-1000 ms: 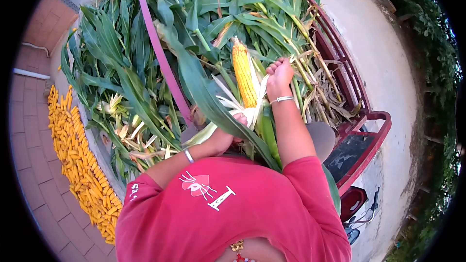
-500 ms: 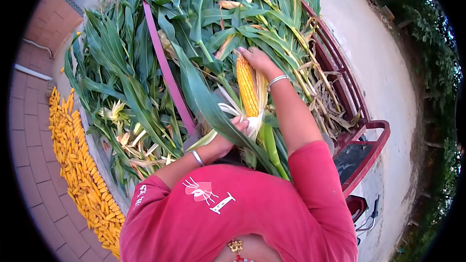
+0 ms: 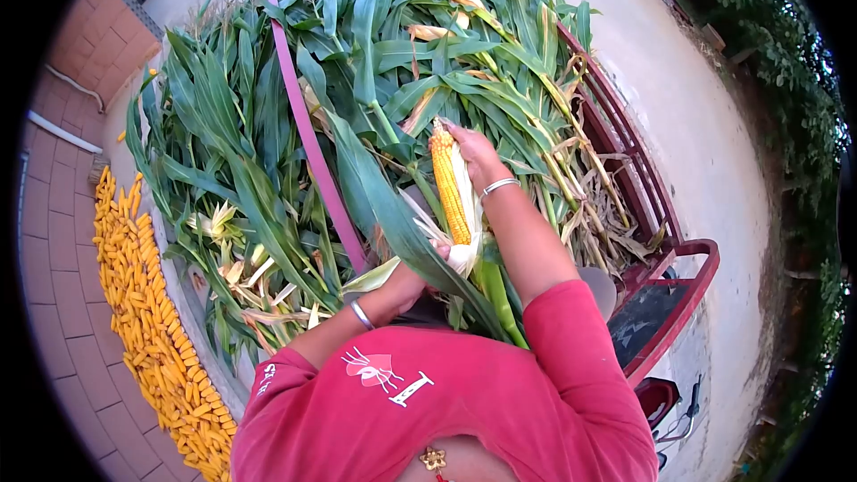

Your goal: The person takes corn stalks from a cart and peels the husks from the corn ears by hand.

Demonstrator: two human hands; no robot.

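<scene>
An ear of corn stands nearly upright before my chest, its yellow kernels bare on the side facing me. Pale husk hangs around its base and along its right side. My right hand is closed on the husk at the upper right of the ear, close to the tip. Lower down, my left hand grips the ear near its base; a long green leaf crosses in front and hides part of the fingers. A thick green stalk runs down from the base.
Leafy corn stalks fill a cart with a red metal rail. A pink bar slants across them. Many husked ears lie on the paving at left. Handlebars show at lower right.
My right hand has moved down a little along the husk, and more of the ear's tip shows. The husk is pulled farther from the right side. My left hand stays at the base.
</scene>
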